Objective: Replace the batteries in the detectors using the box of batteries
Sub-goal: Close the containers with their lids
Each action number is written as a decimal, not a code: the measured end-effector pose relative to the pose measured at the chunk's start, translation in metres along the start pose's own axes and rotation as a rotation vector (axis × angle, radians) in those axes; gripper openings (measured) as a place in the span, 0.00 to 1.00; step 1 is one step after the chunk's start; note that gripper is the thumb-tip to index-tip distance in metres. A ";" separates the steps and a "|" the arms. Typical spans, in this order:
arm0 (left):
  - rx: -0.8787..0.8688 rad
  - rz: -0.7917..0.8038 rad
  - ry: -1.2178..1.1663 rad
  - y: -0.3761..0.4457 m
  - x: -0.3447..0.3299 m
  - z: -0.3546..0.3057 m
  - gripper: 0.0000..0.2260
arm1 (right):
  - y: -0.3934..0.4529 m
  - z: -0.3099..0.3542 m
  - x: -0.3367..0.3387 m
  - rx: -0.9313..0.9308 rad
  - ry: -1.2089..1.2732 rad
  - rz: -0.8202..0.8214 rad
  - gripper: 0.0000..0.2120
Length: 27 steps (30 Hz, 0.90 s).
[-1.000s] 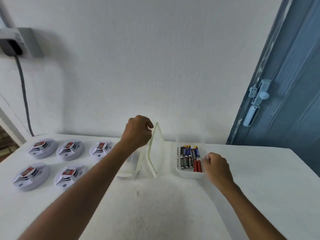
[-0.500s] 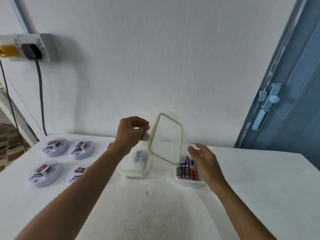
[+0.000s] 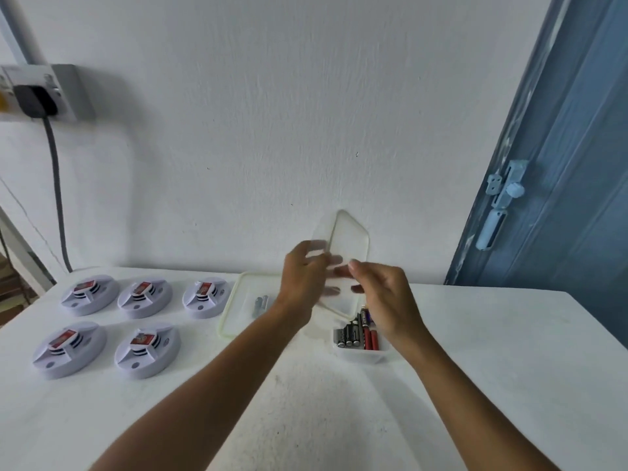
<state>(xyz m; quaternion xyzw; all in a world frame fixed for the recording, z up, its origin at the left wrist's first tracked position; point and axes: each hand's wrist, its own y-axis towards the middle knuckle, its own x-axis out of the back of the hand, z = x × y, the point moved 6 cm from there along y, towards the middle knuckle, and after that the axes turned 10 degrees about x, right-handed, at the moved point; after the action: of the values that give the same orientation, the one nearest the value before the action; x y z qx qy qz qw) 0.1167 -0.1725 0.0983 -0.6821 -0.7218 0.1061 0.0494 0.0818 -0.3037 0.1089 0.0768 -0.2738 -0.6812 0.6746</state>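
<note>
Now, grips: my left hand and right hand both pinch the clear lid, held above the battery box.
Battery box: on the counter.
Detectors: 5 detectors left of the battery box.

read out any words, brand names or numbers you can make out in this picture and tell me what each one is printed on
No text here can be read for certain.
Batteries in the open box: label print on the purple one, too blurred to read.
Red labels on the five detectors: too small to read.
Left hand and right hand hold a clear lid: no print visible.
</note>
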 end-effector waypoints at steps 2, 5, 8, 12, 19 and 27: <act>0.070 0.052 -0.181 0.008 0.005 0.003 0.10 | 0.004 -0.011 0.023 0.029 -0.296 -0.118 0.14; 0.170 0.218 -0.342 0.011 -0.001 0.016 0.08 | 0.004 -0.053 0.047 -0.301 -0.296 -0.053 0.31; 0.197 0.137 -0.158 0.017 0.001 0.040 0.06 | -0.008 -0.080 0.050 -0.552 -0.003 -0.045 0.25; 0.180 -0.037 0.280 0.034 0.010 0.069 0.11 | -0.017 -0.099 0.054 -0.567 -0.120 -0.038 0.28; 0.178 -0.133 0.507 0.046 0.013 0.102 0.25 | -0.023 -0.118 0.048 -0.552 -0.208 0.018 0.31; 0.123 -0.140 0.684 0.052 0.014 0.103 0.28 | -0.017 -0.132 0.049 -0.558 -0.253 0.075 0.32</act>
<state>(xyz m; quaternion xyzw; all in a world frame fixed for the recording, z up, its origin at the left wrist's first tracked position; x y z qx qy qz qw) 0.1443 -0.1654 -0.0147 -0.6228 -0.7007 -0.0888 0.3365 0.1259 -0.3874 0.0033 -0.2070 -0.1607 -0.7089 0.6549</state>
